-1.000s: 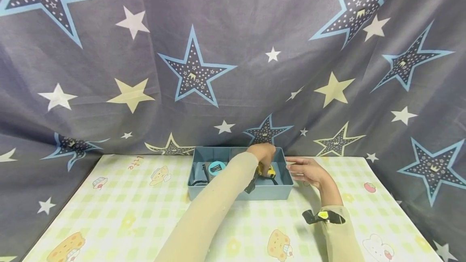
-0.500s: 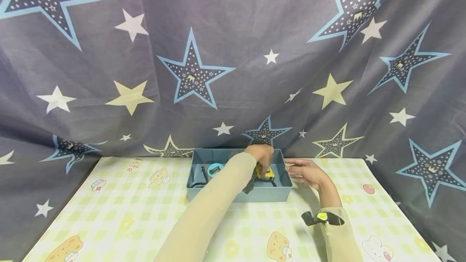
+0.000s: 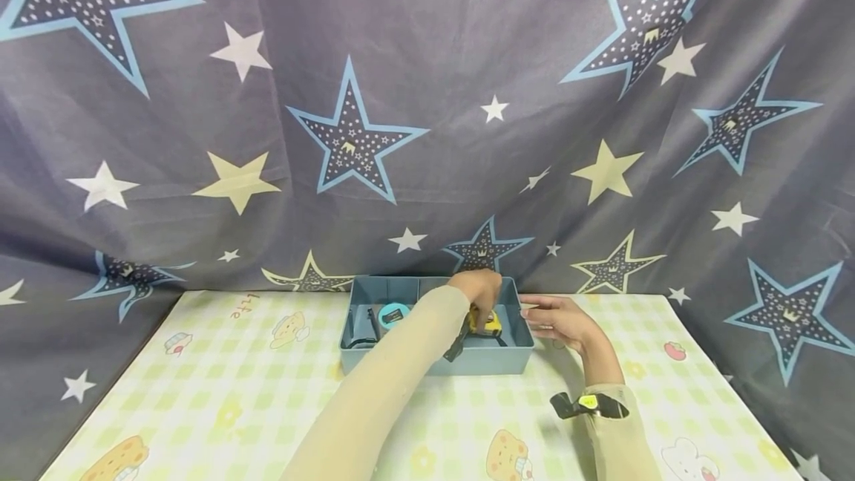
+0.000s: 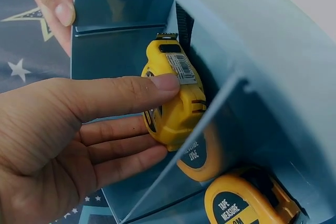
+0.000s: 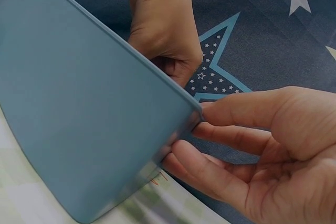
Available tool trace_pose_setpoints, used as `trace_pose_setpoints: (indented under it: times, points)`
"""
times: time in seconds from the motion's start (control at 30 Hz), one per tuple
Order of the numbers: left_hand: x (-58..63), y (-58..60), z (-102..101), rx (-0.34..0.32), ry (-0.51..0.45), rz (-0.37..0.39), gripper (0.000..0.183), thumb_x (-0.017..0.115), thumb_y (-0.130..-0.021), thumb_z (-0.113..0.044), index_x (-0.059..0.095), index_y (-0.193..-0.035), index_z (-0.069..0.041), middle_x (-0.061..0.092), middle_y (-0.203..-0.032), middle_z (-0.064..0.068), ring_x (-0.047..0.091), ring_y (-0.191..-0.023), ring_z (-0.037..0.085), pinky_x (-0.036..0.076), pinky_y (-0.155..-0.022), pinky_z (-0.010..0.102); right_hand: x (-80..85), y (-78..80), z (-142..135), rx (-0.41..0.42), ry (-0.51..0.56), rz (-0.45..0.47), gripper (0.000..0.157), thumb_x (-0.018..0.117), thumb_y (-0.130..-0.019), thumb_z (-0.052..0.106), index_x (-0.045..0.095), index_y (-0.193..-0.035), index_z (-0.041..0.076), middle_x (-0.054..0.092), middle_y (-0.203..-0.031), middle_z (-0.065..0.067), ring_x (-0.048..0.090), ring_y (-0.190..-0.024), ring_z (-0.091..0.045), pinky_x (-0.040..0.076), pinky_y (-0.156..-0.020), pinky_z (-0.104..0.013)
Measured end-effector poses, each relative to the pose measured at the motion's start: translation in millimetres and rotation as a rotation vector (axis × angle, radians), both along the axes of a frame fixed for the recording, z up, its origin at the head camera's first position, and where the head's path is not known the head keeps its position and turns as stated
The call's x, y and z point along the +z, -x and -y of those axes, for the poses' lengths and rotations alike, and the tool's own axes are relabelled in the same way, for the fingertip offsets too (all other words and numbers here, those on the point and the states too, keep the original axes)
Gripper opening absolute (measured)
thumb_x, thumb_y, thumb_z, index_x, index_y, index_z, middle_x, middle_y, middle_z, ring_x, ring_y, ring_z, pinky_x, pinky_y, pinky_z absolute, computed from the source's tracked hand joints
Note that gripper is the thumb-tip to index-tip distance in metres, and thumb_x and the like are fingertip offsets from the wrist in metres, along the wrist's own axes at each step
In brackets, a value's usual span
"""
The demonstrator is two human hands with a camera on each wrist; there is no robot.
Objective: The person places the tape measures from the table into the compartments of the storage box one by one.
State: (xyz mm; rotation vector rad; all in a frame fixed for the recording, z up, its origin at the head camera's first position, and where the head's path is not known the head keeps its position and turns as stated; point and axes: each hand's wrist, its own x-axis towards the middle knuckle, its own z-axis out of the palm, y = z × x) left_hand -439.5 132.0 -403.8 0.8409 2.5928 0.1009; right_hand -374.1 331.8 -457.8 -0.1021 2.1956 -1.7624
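My left hand (image 3: 482, 288) reaches down into the right part of a blue-grey divided box (image 3: 481, 364). In the left wrist view, the thumb and fingers of that hand (image 4: 79, 116) pinch a yellow tape measure (image 4: 181, 114) with a barcode label, its metal end hook pointing up in the view. The tape measure sits inside the compartment, between the walls. My right hand (image 3: 568, 324) is at the box's right end. In the right wrist view, the extended fingertips of this hand (image 5: 268, 140) touch the rim and outer wall at the corner.
Across a divider (image 4: 210, 111) lies an orange-and-black tape measure (image 4: 236, 200). A round turquoise-and-black object (image 3: 394, 314) and a dark strap (image 3: 363, 340) lie in the box's left part. The box stands on a checked tablecloth (image 3: 254, 384) before a star-patterned curtain (image 3: 427, 132).
The head view has tilted slightly, so the scene sits a little lower. Both hands keep their places, the left at the tape measure and the right at the box's end.
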Motion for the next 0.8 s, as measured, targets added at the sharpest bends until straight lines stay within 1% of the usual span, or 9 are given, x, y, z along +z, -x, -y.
trace_pose_setpoints:
  times: [0.1, 0.23, 0.33, 0.4, 0.43, 0.5, 0.63, 0.73, 0.8]
  points:
    - [-1.4, -1.4, 1.1, 0.005, -0.022, -0.007, 0.028, 0.096, -0.065, -0.008, 0.070, -0.072, -0.015, 0.064, -0.074, -0.006, 0.055, -0.067, 0.009, 0.051, -0.059, 0.024, -2.5, 0.4, 0.2, -0.003, 0.000, -0.001, 0.059, 0.062, -0.100, 0.016, 0.041, -0.152, -0.004, 0.040, -0.156, -0.031, 0.043, -0.142, -0.047, 0.050, -0.108, -0.048]
    - [-3.4, 1.7, 2.7, 0.002, -0.039, 0.009, 0.035, 0.097, -0.065, -0.009, 0.063, -0.061, -0.016, 0.057, -0.062, -0.007, 0.050, -0.059, 0.008, 0.046, -0.053, 0.023, -2.9, 0.6, 0.3, -0.002, -0.004, -0.007, 0.060, 0.062, -0.100, 0.016, 0.041, -0.152, -0.004, 0.040, -0.156, -0.030, 0.043, -0.142, -0.047, 0.049, -0.109, -0.050]
    - [-4.3, 3.1, 4.7, 0.008, -0.058, 0.028, 0.039, 0.097, -0.065, -0.009, 0.059, -0.057, -0.017, 0.053, -0.056, -0.008, 0.048, -0.057, 0.007, 0.044, -0.052, 0.023, -2.1, 0.5, 0.8, -0.003, -0.006, -0.010, 0.059, 0.062, -0.100, 0.016, 0.042, -0.152, -0.004, 0.041, -0.155, -0.030, 0.045, -0.141, -0.044, 0.049, -0.109, -0.050]
    - [-3.7, 2.8, 6.0, 0.023, -0.067, 0.028, 0.039, 0.097, -0.064, -0.008, 0.060, -0.057, -0.017, 0.053, -0.056, -0.008, 0.048, -0.057, 0.008, 0.045, -0.052, 0.023, -1.1, 0.3, 1.4, 0.001, -0.005, -0.011, 0.059, 0.062, -0.100, 0.016, 0.042, -0.152, -0.005, 0.041, -0.155, -0.030, 0.045, -0.141, -0.044, 0.049, -0.109, -0.050]
    - [-3.3, 2.2, 6.2, 0.036, -0.066, 0.028, 0.038, 0.097, -0.063, -0.007, 0.061, -0.058, -0.016, 0.054, -0.058, -0.007, 0.048, -0.058, 0.008, 0.046, -0.053, 0.024, -1.0, 0.2, 1.6, 0.002, -0.005, -0.010, 0.059, 0.063, -0.100, 0.016, 0.042, -0.152, -0.005, 0.041, -0.155, -0.030, 0.045, -0.141, -0.044, 0.049, -0.108, -0.049]
    - [-2.4, 0.3, 5.2, 0.063, -0.044, 0.010, 0.034, 0.097, -0.064, -0.008, 0.064, -0.064, -0.016, 0.057, -0.066, -0.007, 0.051, -0.063, 0.009, 0.050, -0.058, 0.025, -0.7, -0.1, 1.7, 0.008, -0.005, -0.014, 0.060, 0.063, -0.100, 0.017, 0.041, -0.152, -0.005, 0.041, -0.155, -0.030, 0.045, -0.141, -0.044, 0.050, -0.108, -0.048]
    - [0.3, -5.1, -1.4, 0.099, 0.030, -0.037, 0.028, 0.095, -0.067, -0.006, 0.072, -0.082, -0.012, 0.066, -0.088, -0.002, 0.058, -0.079, 0.013, 0.058, -0.073, 0.028, -1.0, -0.1, 0.9, -0.003, 0.000, -0.013, 0.059, 0.062, -0.100, 0.015, 0.042, -0.151, -0.005, 0.045, -0.153, -0.029, 0.045, -0.141, -0.044, 0.052, -0.106, -0.046]
    - [2.9, -10.0, -7.3, 0.109, 0.071, -0.081, 0.033, 0.094, -0.068, -0.005, 0.074, -0.094, -0.010, 0.071, -0.099, 0.000, 0.064, -0.089, 0.016, 0.060, -0.083, 0.030, -0.9, -0.7, 0.8, -0.005, 0.006, -0.009, 0.058, 0.062, -0.100, 0.015, 0.043, -0.151, -0.004, 0.045, -0.153, -0.028, 0.045, -0.141, -0.044, 0.052, -0.105, -0.045]
    - [5.4, -11.8, -11.5, 0.116, 0.088, -0.109, 0.037, 0.093, -0.069, -0.006, 0.073, -0.100, -0.011, 0.072, -0.105, 0.000, 0.066, -0.095, 0.017, 0.058, -0.088, 0.031, -0.3, -0.6, 0.2, 0.004, 0.008, -0.010, 0.059, 0.062, -0.100, 0.015, 0.042, -0.152, -0.004, 0.043, -0.155, -0.028, 0.044, -0.142, -0.045, 0.052, -0.106, -0.045]
